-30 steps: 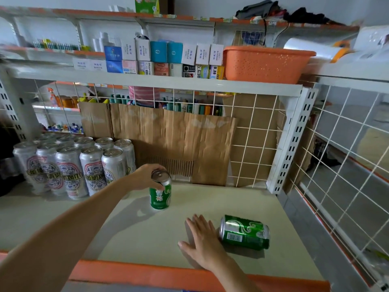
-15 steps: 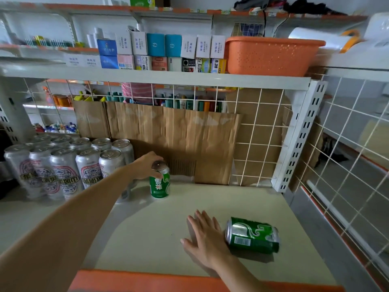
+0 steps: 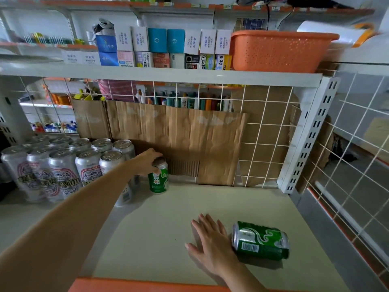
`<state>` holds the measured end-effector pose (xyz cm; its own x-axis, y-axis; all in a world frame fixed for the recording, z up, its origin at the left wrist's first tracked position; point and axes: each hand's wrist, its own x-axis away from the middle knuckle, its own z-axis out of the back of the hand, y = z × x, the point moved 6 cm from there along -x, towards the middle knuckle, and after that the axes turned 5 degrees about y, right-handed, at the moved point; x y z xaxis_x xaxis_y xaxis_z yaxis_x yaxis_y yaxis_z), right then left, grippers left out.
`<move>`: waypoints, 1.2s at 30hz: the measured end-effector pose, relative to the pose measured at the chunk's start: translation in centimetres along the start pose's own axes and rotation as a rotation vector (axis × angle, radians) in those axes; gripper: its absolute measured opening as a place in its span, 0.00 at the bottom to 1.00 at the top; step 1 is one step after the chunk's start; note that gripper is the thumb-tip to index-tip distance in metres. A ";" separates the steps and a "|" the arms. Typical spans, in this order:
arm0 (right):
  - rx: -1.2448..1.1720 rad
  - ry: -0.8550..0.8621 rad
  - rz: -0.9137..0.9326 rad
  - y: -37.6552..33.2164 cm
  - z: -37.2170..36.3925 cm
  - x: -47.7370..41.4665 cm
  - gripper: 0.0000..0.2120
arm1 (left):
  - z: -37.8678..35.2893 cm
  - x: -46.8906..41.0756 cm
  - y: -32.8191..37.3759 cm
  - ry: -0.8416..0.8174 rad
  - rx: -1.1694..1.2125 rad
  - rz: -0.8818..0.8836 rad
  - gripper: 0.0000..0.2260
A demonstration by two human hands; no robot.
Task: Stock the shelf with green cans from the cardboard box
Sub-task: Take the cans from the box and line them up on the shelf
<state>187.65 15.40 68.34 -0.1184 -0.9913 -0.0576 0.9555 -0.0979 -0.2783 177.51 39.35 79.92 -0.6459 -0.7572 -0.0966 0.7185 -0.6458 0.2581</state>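
An upright green can [image 3: 158, 180] stands on the cream shelf board [image 3: 168, 224], near the back and just right of the silver cans. My left hand [image 3: 148, 161] reaches over it, fingers curled round its top rim. A second green can [image 3: 261, 241] lies on its side at the front right of the board. My right hand [image 3: 210, 243] rests flat on the board with straight fingers, its edge touching that lying can's left end. The cardboard box is out of view.
Several tall silver cans [image 3: 63, 165] fill the shelf's left side. Brown cardboard sheets [image 3: 179, 140] lean against the white wire back grid [image 3: 265, 144]. A perforated white upright [image 3: 309, 133] bounds the right side. Above sit small boxes and an orange basket [image 3: 277, 49]. An orange shelf lip [image 3: 147, 286] runs along the front.
My left hand has carried the upright green can further back, toward the cardboard and next to the silver cans. My right hand and the lying can have stayed put.
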 end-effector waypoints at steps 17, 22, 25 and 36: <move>-0.012 0.018 0.000 0.1 -0.1 0.1 0.53 | -0.3 0.5 -0.2 0.063 0.086 -0.040 0.28; -0.004 0.011 -0.003 0.1 -0.2 0.1 0.51 | -0.2 0.7 -0.3 0.072 0.086 -0.022 0.28; -0.008 0.012 -0.002 0.1 -0.2 0.1 0.52 | -0.1 1.2 -0.4 0.102 0.100 0.003 0.29; -0.004 0.031 0.011 0.0 -0.2 0.2 0.52 | -1.6 9.4 3.9 0.293 0.074 -0.130 0.30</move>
<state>187.60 15.23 68.09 -0.1163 -0.9891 -0.0903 0.9558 -0.0867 -0.2808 174.64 29.56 78.48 -0.6216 -0.6720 -0.4025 0.6074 -0.7380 0.2940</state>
